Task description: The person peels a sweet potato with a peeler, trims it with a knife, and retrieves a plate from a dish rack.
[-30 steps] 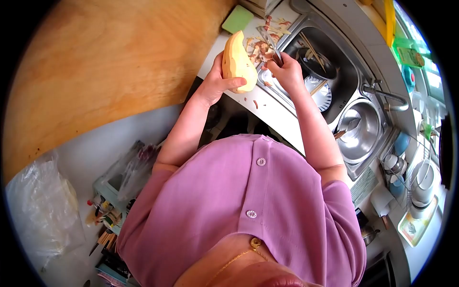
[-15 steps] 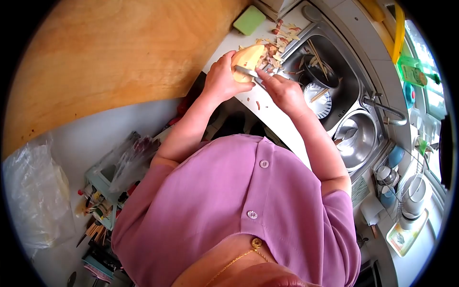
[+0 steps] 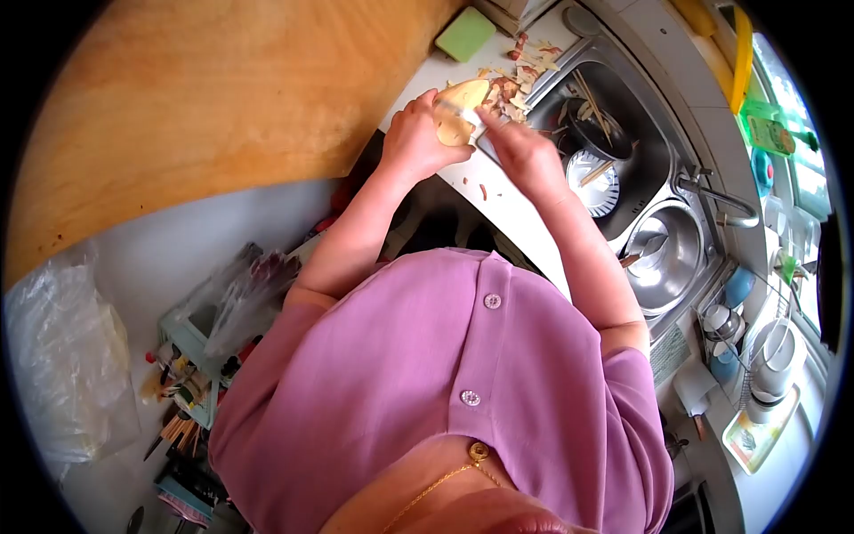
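We grip a pale yellow vegetable (image 3: 455,131) in our left hand (image 3: 413,141), our fingers clamped around its near side as it hangs over the edge of the white surface (image 3: 525,218). Our right hand (image 3: 531,162) is blurred, its fingers closed on a metal tool (image 3: 463,112) that lies across the vegetable; the blur hides just how the blade meets it. The vegetable's visible skin is off, and its far end points toward the peelings (image 3: 511,89), which are heaped between it and the corner of the steel sink (image 3: 654,147). A few scraps lie on the surface nearer to us.

Beyond the vegetable, a green block (image 3: 465,34) rests near the wooden panel (image 3: 222,116) on our left. In the sink to our right we see a dark pan (image 3: 614,142) with chopsticks (image 3: 592,105) leaning in it, and just beside it a white plate (image 3: 605,203) with a striped rim. The faucet (image 3: 722,201) stands past the 2 basins, and the round basin (image 3: 678,276) is nearer to us.
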A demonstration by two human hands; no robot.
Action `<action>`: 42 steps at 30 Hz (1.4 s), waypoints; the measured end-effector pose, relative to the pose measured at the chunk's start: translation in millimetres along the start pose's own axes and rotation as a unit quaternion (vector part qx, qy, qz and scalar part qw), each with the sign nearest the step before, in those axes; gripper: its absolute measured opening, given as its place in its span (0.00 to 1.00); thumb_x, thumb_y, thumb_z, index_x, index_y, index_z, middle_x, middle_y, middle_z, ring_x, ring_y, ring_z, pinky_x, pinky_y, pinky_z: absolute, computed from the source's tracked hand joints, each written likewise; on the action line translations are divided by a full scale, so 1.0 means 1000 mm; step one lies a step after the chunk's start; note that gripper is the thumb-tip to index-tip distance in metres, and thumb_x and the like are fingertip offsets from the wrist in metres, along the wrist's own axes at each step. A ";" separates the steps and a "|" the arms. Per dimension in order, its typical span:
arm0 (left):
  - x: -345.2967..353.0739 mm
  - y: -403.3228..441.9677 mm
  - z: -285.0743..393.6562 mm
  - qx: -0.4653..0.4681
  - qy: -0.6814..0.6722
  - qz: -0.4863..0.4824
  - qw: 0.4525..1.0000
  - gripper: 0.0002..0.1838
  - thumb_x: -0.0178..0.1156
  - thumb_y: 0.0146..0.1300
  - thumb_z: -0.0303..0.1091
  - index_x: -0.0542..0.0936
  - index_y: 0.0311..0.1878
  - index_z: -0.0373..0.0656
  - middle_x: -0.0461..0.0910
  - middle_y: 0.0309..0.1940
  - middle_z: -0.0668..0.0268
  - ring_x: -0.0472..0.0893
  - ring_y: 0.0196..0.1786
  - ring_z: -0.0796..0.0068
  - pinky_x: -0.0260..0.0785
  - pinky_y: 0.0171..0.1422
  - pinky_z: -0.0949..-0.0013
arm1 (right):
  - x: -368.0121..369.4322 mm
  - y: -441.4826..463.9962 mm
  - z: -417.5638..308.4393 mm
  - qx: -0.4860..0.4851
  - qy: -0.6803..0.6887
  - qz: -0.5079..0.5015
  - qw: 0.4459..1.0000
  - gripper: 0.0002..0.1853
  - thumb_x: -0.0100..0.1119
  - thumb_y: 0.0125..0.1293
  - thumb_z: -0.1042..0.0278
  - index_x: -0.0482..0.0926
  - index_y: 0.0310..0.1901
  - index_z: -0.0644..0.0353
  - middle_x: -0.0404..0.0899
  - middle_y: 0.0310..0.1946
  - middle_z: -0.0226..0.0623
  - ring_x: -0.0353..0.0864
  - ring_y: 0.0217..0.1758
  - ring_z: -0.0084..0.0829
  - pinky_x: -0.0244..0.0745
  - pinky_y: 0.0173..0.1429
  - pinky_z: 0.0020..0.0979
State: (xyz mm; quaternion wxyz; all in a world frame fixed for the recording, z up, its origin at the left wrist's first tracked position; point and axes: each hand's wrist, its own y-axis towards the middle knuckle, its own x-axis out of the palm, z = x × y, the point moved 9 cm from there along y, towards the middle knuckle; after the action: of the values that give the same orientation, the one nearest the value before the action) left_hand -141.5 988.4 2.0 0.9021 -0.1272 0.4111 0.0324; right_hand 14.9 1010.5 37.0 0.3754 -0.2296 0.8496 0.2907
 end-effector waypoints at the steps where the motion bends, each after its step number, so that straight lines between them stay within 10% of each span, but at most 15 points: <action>1: -0.002 0.000 0.003 0.001 -0.001 0.000 1.000 0.53 0.74 0.35 0.49 0.63 0.65 0.33 0.73 0.56 0.46 0.74 0.59 0.51 0.68 0.62 0.59 | 0.008 -0.003 -0.002 -0.012 -0.058 -0.034 0.998 0.23 0.59 0.62 0.66 0.74 0.60 0.37 0.76 0.26 0.33 0.79 0.27 0.35 0.76 0.27 0.36; 8: 0.013 0.003 -0.016 0.001 -0.166 -0.011 0.986 0.50 0.74 0.39 0.50 0.63 0.64 0.36 0.74 0.57 0.50 0.76 0.57 0.56 0.70 0.60 0.60 | -0.037 0.014 0.079 0.153 -0.096 0.096 0.979 0.17 0.54 0.67 0.62 0.74 0.57 0.49 0.79 0.31 0.38 0.78 0.32 0.42 0.76 0.37 0.39; 10: 0.033 0.004 -0.014 -0.082 -0.521 -0.096 0.844 0.44 0.70 0.47 0.50 0.63 0.65 0.39 0.74 0.57 0.55 0.76 0.57 0.58 0.72 0.59 0.56 | 0.017 -0.019 0.131 0.304 0.018 -0.037 0.952 0.17 0.55 0.66 0.55 0.77 0.48 0.59 0.80 0.31 0.45 0.79 0.30 0.41 0.76 0.39 0.38; 11: 0.033 0.008 -0.015 -0.077 -0.519 -0.098 0.845 0.44 0.70 0.47 0.50 0.63 0.65 0.39 0.74 0.57 0.55 0.76 0.57 0.58 0.72 0.59 0.56 | 0.043 -0.042 0.148 0.432 0.190 -0.082 0.878 0.17 0.58 0.65 0.54 0.79 0.43 0.61 0.80 0.31 0.42 0.75 0.23 0.30 0.73 0.30 0.32; 13: 0.061 -0.001 -0.010 -0.143 -0.742 -0.217 0.618 0.38 0.67 0.52 0.48 0.65 0.64 0.41 0.73 0.57 0.56 0.76 0.57 0.58 0.72 0.58 0.53 | 0.061 -0.061 0.113 0.503 0.519 0.003 0.691 0.16 0.61 0.64 0.55 0.77 0.43 0.60 0.80 0.32 0.36 0.66 0.19 0.19 0.66 0.23 0.24; 17: 0.069 0.002 0.014 -0.136 -0.835 -0.204 0.492 0.33 0.54 0.60 0.58 0.70 0.61 0.43 0.75 0.55 0.56 0.76 0.56 0.54 0.73 0.55 0.55 | 0.066 -0.062 0.046 0.500 0.673 0.093 0.537 0.15 0.60 0.65 0.59 0.73 0.48 0.57 0.78 0.32 0.30 0.61 0.17 0.16 0.61 0.20 0.20; 20: 0.072 0.005 0.011 -0.134 -0.855 -0.184 0.467 0.34 0.47 0.63 0.62 0.71 0.59 0.43 0.75 0.54 0.54 0.75 0.56 0.50 0.72 0.55 0.56 | 0.072 -0.068 0.050 0.483 0.676 0.119 0.544 0.15 0.55 0.69 0.60 0.72 0.52 0.59 0.78 0.32 0.30 0.63 0.18 0.17 0.62 0.21 0.21; 22: 0.066 0.006 0.021 -0.108 -0.871 -0.195 0.438 0.34 0.47 0.63 0.63 0.71 0.60 0.42 0.74 0.56 0.53 0.74 0.57 0.47 0.71 0.58 0.56 | 0.036 -0.054 0.054 0.371 0.445 0.137 0.803 0.15 0.49 0.72 0.62 0.71 0.55 0.60 0.77 0.32 0.32 0.67 0.20 0.18 0.65 0.24 0.22; 26: 0.067 0.009 0.006 -0.149 -0.862 -0.079 0.478 0.34 0.45 0.64 0.63 0.72 0.58 0.42 0.75 0.53 0.54 0.76 0.54 0.48 0.72 0.55 0.56 | 0.002 -0.026 -0.008 0.127 0.115 0.136 0.976 0.20 0.49 0.70 0.68 0.67 0.63 0.56 0.81 0.37 0.49 0.83 0.36 0.49 0.76 0.41 0.42; 31: 0.051 -0.004 0.011 -0.158 -0.869 -0.088 0.460 0.32 0.47 0.62 0.62 0.74 0.55 0.45 0.77 0.50 0.57 0.76 0.53 0.50 0.74 0.52 0.56 | 0.019 -0.035 0.090 0.371 0.105 0.095 0.918 0.22 0.48 0.70 0.67 0.67 0.65 0.52 0.81 0.39 0.50 0.82 0.37 0.50 0.76 0.41 0.42; 34: 0.035 -0.017 0.005 -0.105 -0.868 -0.149 0.462 0.35 0.47 0.62 0.63 0.72 0.59 0.41 0.76 0.52 0.55 0.75 0.55 0.48 0.75 0.54 0.55 | -0.006 -0.009 0.051 0.205 0.074 0.161 0.963 0.21 0.48 0.70 0.65 0.68 0.64 0.49 0.80 0.42 0.47 0.82 0.39 0.45 0.76 0.41 0.43; 37: 0.026 -0.030 -0.018 -0.108 -0.843 -0.135 0.510 0.34 0.48 0.62 0.60 0.70 0.61 0.41 0.73 0.56 0.51 0.73 0.60 0.49 0.74 0.56 0.52 | 0.065 -0.027 0.083 0.290 -0.093 -0.123 0.945 0.25 0.50 0.66 0.65 0.68 0.65 0.39 0.79 0.33 0.44 0.81 0.39 0.43 0.77 0.42 0.43; 42: 0.029 -0.029 -0.018 -0.131 -0.828 -0.141 0.527 0.31 0.54 0.61 0.52 0.68 0.62 0.42 0.73 0.58 0.53 0.71 0.63 0.46 0.71 0.61 0.47 | 0.114 -0.034 0.076 0.196 -0.089 -0.131 0.968 0.24 0.51 0.64 0.63 0.71 0.62 0.41 0.75 0.41 0.41 0.78 0.46 0.43 0.75 0.49 0.40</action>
State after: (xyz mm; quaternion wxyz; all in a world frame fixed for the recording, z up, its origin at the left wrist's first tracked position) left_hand -130.8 954.9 -25.0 0.8036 -0.2163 -0.5522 0.0494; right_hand 4.2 1017.3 -103.6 0.5218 -0.2338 0.8158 0.0863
